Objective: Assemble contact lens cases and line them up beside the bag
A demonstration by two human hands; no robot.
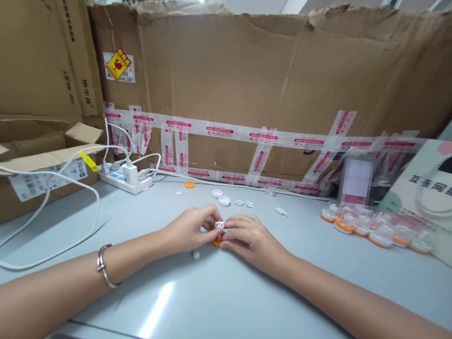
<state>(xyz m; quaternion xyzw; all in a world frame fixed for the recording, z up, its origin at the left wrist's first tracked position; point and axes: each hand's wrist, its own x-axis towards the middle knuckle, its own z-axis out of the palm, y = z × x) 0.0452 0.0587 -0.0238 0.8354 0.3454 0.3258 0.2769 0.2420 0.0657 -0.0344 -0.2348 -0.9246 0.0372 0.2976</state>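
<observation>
My left hand pinches a small white slotted plastic part between thumb and fingers. Directly beneath it is an orange round base, mostly covered by my fingers. From the other side my right hand closes its fingertips around the same orange base. Just below my left hand a small white round piece lies on the table. Beyond my hands lie two white rings, small white slotted pieces, a white elongated piece, an orange ring and a tiny white piece.
Several clear-topped pieces with orange or white bases cluster at the right beside a paper bag. A power strip with white cables and an opened carton stand left. A large cardboard box walls off the back.
</observation>
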